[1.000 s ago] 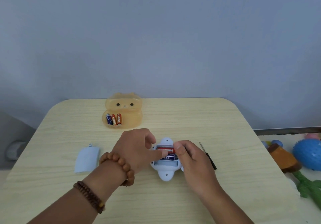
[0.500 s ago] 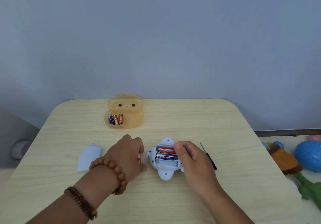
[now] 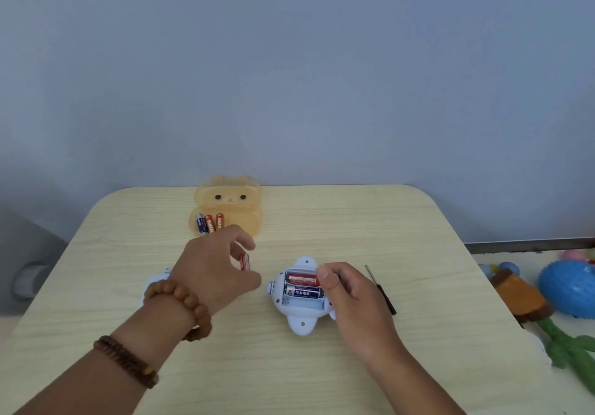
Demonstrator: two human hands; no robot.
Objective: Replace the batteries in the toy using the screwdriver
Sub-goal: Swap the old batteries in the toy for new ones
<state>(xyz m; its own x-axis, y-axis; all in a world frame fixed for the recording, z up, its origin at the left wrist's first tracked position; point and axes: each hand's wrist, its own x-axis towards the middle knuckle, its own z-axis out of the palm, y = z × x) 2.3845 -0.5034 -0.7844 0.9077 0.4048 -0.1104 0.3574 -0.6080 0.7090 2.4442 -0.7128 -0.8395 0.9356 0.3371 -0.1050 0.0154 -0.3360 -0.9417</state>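
The white toy (image 3: 301, 318) lies belly up on the table, its open compartment showing a red battery (image 3: 302, 279) and a blue battery (image 3: 302, 293), with one slot bare below them. My right hand (image 3: 351, 302) grips the toy's right side, thumb at the compartment's edge. My left hand (image 3: 215, 269) hovers left of the toy, pinching a small red battery (image 3: 244, 261) upright between its fingers. The black screwdriver (image 3: 381, 290) lies on the table right of the toy. The pale blue battery cover (image 3: 153, 285) lies behind my left wrist, mostly hidden.
An orange bear-shaped tray (image 3: 228, 208) at the back of the wooden table (image 3: 418, 237) holds three batteries (image 3: 209, 223). Off the table's right edge lie a spiky blue ball (image 3: 570, 289), a brown plush (image 3: 521, 295) and a green toy (image 3: 570, 350).
My left hand has drawn a red battery out of the toy's compartment and carried it left and toward the back. My right hand has stayed on the toy.
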